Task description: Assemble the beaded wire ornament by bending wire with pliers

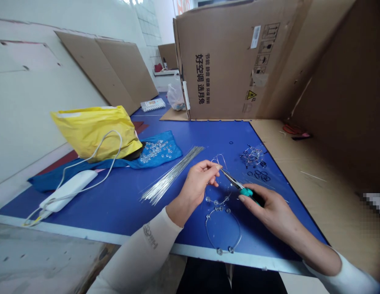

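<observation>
My left hand (200, 179) pinches a thin bent wire (221, 160) over the blue table. Wrapped around the green handles of long-nose pliers (235, 182), my right hand (267, 206) holds their tips against the wire at my left fingertips. Below the hands lies a wire ring with clear beads (239, 237), and beside it a shorter beaded wire (216, 202). A bundle of straight silvery wires (173, 175) is left of my left hand. Black rings (262, 175) and a tangle of wire pieces (252, 156) lie beyond my right hand.
Clear beads (156, 150) rest on a blue cloth (174, 143) at the left. Near it are a yellow bag (98, 130) and a white power strip (70, 190) with its cord. A large cardboard box (226, 81) stands at the back; cardboard (300, 163) covers the right side.
</observation>
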{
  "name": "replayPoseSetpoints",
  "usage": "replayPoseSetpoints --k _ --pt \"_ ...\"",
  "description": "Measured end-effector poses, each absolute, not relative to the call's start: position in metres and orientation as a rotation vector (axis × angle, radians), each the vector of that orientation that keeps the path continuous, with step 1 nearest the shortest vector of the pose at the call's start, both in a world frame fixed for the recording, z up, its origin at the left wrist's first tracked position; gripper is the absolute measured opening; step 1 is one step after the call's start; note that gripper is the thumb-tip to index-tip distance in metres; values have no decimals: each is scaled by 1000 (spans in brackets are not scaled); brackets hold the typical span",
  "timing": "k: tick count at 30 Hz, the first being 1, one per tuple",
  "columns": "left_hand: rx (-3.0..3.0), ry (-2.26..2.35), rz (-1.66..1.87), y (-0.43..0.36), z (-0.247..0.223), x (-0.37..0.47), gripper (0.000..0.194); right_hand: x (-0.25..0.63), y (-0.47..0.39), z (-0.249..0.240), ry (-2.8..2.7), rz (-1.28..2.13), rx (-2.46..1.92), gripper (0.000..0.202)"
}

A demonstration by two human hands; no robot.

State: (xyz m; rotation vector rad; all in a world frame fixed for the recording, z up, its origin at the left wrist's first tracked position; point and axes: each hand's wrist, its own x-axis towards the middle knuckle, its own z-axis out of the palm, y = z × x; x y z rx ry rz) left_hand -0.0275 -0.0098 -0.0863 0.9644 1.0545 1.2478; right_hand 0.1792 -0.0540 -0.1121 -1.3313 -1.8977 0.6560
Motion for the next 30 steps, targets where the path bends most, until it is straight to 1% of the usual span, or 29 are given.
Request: replayPoseSetpoints --k 9,13,18,30 --pt "964 1047 1262 -10 -87 -27 12 178 -54 -114 -1900 658 -1343 29" --pt "972 1051 1256 -10 -87 -26 14 178 -54 -115 -1914 620 -1332 27" --pt "975 1051 1250 -10 -88 -27 13 179 -54 -117 -1933 548 -1334 25" --pt "1120 1162 1279 -9 -86 -29 11 181 -62 -115 -2206 15 -1393 28"
